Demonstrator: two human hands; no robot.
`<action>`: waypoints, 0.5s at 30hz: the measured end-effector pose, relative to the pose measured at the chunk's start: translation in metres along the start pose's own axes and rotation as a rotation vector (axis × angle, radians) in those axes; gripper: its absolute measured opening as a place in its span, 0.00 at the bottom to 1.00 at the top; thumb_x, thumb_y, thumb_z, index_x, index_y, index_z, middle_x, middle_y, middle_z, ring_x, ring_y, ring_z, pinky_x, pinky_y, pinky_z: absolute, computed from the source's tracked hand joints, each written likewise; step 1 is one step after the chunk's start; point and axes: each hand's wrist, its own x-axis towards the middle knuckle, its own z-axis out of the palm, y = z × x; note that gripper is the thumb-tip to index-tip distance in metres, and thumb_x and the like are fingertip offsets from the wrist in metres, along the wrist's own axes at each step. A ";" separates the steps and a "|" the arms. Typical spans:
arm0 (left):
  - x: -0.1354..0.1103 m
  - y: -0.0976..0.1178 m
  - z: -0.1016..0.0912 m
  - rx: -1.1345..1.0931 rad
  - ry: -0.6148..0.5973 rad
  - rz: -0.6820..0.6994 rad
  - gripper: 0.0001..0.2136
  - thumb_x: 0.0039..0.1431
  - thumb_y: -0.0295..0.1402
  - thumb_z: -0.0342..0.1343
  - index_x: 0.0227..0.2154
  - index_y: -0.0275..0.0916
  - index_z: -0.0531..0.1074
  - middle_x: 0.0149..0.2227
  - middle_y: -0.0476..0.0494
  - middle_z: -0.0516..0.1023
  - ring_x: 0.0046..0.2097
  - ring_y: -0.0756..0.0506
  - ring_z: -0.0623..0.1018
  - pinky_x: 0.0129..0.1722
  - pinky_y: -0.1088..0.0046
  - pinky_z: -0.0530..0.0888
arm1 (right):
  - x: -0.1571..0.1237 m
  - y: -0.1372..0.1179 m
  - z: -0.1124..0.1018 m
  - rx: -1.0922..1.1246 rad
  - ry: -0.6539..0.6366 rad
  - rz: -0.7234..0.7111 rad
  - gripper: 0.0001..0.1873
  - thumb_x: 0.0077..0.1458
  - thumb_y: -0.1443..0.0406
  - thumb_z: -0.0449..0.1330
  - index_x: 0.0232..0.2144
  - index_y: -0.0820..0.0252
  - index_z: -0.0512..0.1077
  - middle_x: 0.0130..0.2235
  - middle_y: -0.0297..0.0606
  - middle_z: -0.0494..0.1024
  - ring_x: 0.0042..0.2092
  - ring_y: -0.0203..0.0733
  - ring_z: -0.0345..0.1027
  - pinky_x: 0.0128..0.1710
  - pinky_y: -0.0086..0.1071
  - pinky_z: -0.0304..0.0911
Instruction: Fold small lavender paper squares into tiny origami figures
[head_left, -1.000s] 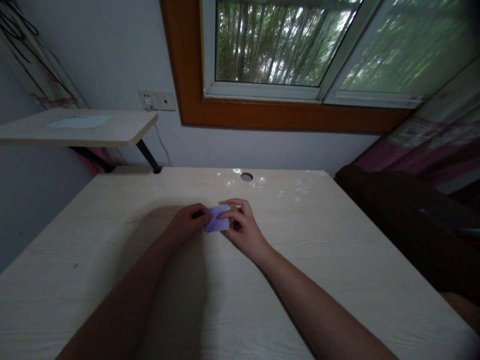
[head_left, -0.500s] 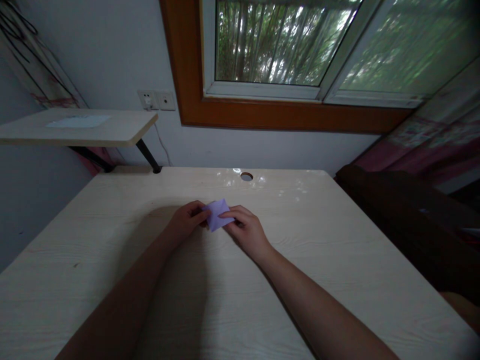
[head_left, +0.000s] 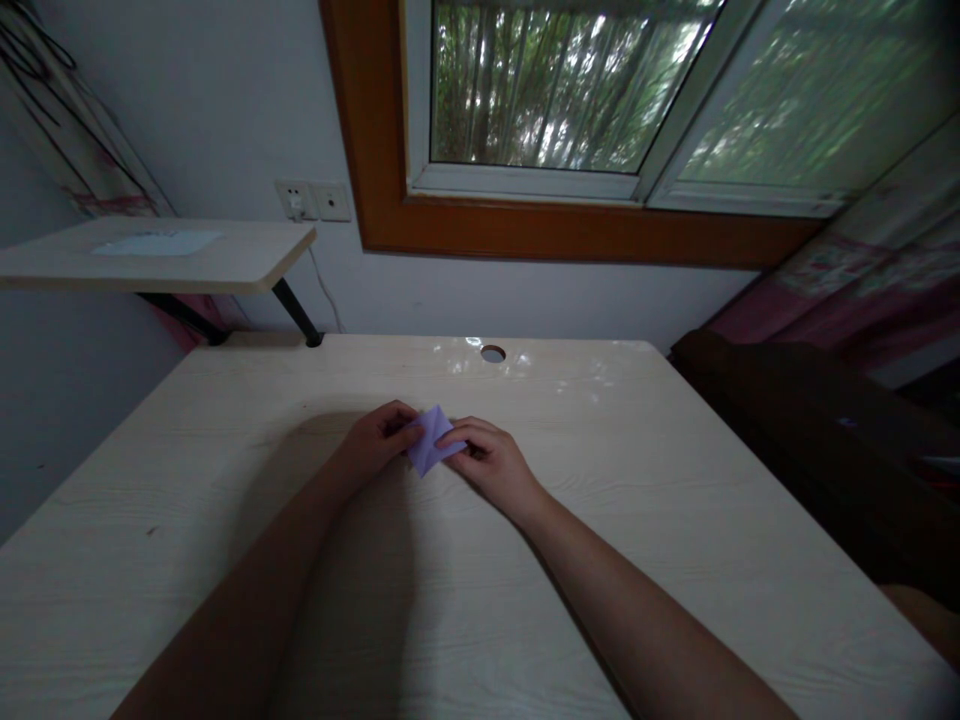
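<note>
A small piece of folded purple paper (head_left: 430, 447) is held between both hands over the desk (head_left: 525, 590). It has a diamond-like outline with a crease down its middle. My left hand (head_left: 380, 437) pinches its left corner, thumb on top. On the opposite side, my right hand (head_left: 493, 459) grips the right corner, with fingers over the face and the thumb lower down. The fingers behind the paper are hidden.
A raised shelf (head_left: 247, 255) on black legs stands at the desk's back left, with a pale sheet (head_left: 159, 243) on it. Near the back edge is a round cable hole (head_left: 493, 354). Behind are a wall socket (head_left: 296, 200) and a wood-framed window (head_left: 570, 230).
The purple paper has tilted and shifted slightly toward me, and its middle crease now shows more clearly. Both hands keep their hold, with the right fingers moved a little.
</note>
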 end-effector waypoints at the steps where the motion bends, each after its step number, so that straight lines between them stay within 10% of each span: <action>1: 0.000 0.000 0.000 -0.003 -0.001 -0.007 0.11 0.54 0.40 0.61 0.34 0.37 0.72 0.30 0.49 0.76 0.32 0.48 0.75 0.33 0.73 0.71 | 0.000 -0.001 0.000 -0.001 0.000 -0.002 0.06 0.56 0.68 0.63 0.36 0.53 0.78 0.41 0.38 0.78 0.40 0.39 0.72 0.39 0.32 0.67; 15: 0.001 -0.003 0.001 -0.069 0.008 -0.019 0.12 0.53 0.40 0.61 0.32 0.37 0.70 0.27 0.51 0.75 0.30 0.49 0.74 0.31 0.74 0.70 | -0.002 0.007 0.006 -0.010 0.028 -0.031 0.11 0.55 0.65 0.66 0.41 0.47 0.80 0.48 0.40 0.71 0.39 0.37 0.70 0.34 0.31 0.69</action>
